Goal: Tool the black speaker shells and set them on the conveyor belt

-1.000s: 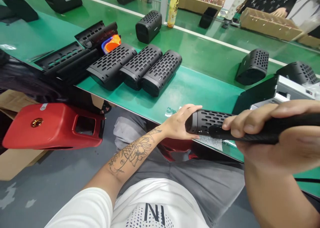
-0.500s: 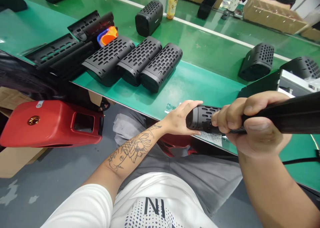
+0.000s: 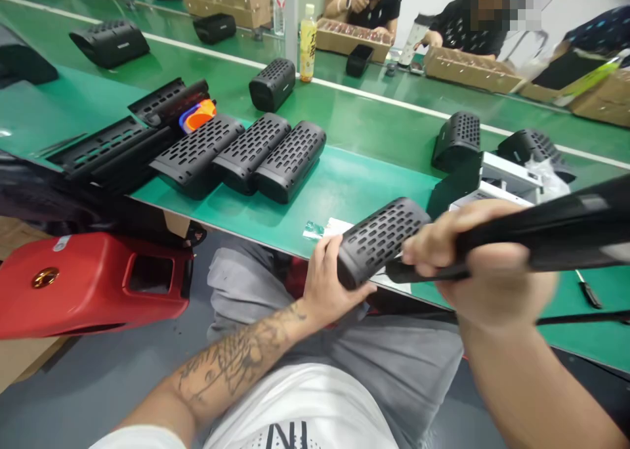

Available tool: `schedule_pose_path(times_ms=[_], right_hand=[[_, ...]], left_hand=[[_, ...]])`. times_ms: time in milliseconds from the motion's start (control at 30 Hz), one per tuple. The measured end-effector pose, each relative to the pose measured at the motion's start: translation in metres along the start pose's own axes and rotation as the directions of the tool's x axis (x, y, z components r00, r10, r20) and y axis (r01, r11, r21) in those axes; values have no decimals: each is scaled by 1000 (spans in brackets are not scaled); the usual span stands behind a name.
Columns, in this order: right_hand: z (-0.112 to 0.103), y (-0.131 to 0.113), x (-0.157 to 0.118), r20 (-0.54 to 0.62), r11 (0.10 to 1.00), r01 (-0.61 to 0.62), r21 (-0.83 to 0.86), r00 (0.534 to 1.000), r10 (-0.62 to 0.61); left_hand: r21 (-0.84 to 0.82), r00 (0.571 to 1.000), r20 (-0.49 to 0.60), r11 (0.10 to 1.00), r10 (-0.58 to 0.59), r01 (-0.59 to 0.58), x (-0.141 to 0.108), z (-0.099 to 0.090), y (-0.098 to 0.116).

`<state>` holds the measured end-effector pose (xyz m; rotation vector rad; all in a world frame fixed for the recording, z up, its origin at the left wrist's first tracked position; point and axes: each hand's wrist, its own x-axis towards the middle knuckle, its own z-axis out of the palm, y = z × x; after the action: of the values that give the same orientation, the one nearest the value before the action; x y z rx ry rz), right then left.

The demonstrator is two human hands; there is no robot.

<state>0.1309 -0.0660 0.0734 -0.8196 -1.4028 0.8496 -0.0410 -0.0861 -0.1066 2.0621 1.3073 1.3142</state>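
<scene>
Clasping a black slotted casing [image 3: 381, 239] by its near end, the left hand [image 3: 323, 283] curves fingers and thumb around it at the edge of the green table [image 3: 364, 176]. Its long axis slants from near left to far right, slots up. The right hand [image 3: 497, 291] grips a blurred black tool [image 3: 566, 231], perhaps a driver. A yellow bottle [image 3: 308, 45] bears small, illegible characters.

Beyond the held casing [image 3: 381, 237], bare bench [image 3: 347, 180] leaves room to pass. Three casings [image 3: 253, 150] block the held casing's left; a black tool [image 3: 566, 226] and a white-edged box [image 3: 467, 181] block its right.
</scene>
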Motion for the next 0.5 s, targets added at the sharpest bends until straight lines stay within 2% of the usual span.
schedule_pose_path(times_ms=[33,67,100,133,167,200,233,300,333,367,400,433,500], right_hand=[[-17,-3,5,-92,999,32,-28,995,-34],[-37,-4,12,-219,991,89,-103,969,-110],[-60,-1,19,-356,965,144,-219,909,-216],[-84,4,26,-455,913,192,-359,818,-351],[-109,11,33,-484,862,202,-465,757,-439],[-132,19,38,-505,843,174,-509,733,-456],[-152,28,42,-525,845,150,-514,724,-448],[-180,44,46,-539,873,115,-474,746,-392],[-188,50,46,-538,887,110,-448,759,-366],[-192,55,44,-533,898,111,-425,771,-348],[-194,58,43,-529,907,116,-406,779,-336],[-193,60,40,-527,913,121,-390,783,-330],[-187,59,36,-530,923,122,-364,788,-313]], left_hand=[[47,999,-37,999,17,-15,-20,1,9],[66,998,-29,996,63,-61,-38,2,16],[58,991,1,990,132,-132,-54,3,23],[33,981,45,981,191,-193,-64,4,28],[-12,956,106,961,275,-275,-68,5,32],[-67,910,161,924,382,-376,-64,5,35],[-120,842,204,866,500,-486,-53,5,38],[-180,643,282,697,712,-694,-10,3,43],[-168,557,338,631,759,-758,18,2,46],[-136,496,443,603,747,-786,48,1,48],[-102,466,530,598,709,-795,77,1,49],[-70,455,610,616,649,-785,104,1,50],[-76,398,736,651,548,-755,142,4,50]])
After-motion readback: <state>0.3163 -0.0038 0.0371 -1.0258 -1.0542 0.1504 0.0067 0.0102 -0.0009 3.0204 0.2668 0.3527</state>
